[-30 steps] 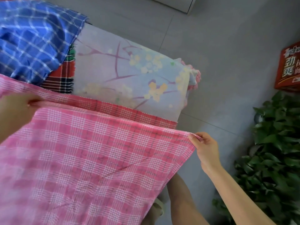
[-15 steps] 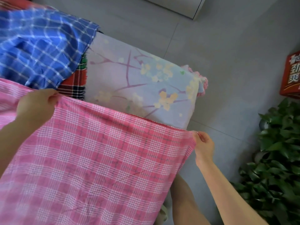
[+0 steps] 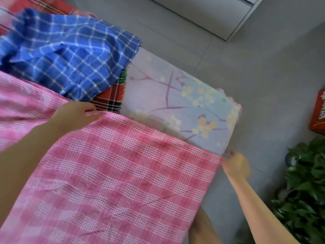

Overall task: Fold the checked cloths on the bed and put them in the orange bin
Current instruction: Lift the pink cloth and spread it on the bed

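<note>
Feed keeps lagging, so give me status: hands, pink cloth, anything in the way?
Left hand pinches top edge of pink checked cloth; right hand pinches its corner. Cloth spread across bed. Blue checked cloth heaped just beyond.

surface: floral-print bed | lying on it: blue checked cloth; red checked cloth; pink checked cloth

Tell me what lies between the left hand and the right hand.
In the head view, the top edge of the pink checked cloth runs between the left hand and the right hand; both hold it. The flowered bedsheet shows beyond it.
</note>
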